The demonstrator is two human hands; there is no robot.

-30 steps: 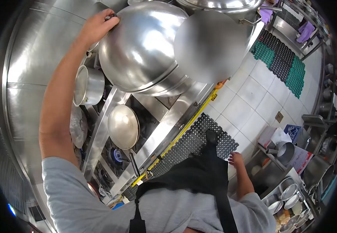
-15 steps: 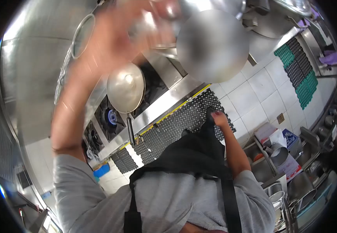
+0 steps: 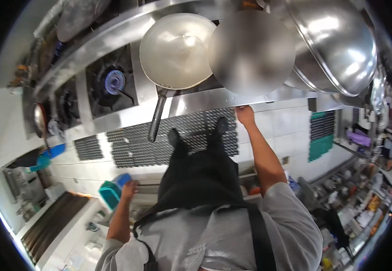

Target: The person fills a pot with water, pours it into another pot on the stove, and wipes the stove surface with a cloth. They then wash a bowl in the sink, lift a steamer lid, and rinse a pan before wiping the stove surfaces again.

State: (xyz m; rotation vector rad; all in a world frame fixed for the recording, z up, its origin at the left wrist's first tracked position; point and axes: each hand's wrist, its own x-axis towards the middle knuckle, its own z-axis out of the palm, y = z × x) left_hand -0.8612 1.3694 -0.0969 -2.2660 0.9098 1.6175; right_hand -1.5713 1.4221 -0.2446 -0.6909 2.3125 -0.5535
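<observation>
My left hand (image 3: 130, 188) hangs low on the left side of my body, fingers loosely apart and holding nothing. My right hand (image 3: 245, 115) is raised to the stove's front edge (image 3: 205, 100); its fingers are bent together at the edge, and what they grip is hidden. A round, pale metal pan (image 3: 175, 52) rests on the stove, its black handle (image 3: 157, 118) pointing over the front edge, away from both hands. Left of it, a burner (image 3: 114, 82) shows a blue flame.
Large steel bowls (image 3: 336, 45) stand at the upper right. A small pan (image 3: 39, 119) is at the stove's left end. Black mats (image 3: 151, 144) lie under my feet, and a green bin (image 3: 110, 194) stands near my left hand. Crowded shelves (image 3: 363, 212) are at the right.
My left hand has dropped from high over the stove to my left side. My right hand has come up to the stove's edge. The view has turned and moved closer to the stove.
</observation>
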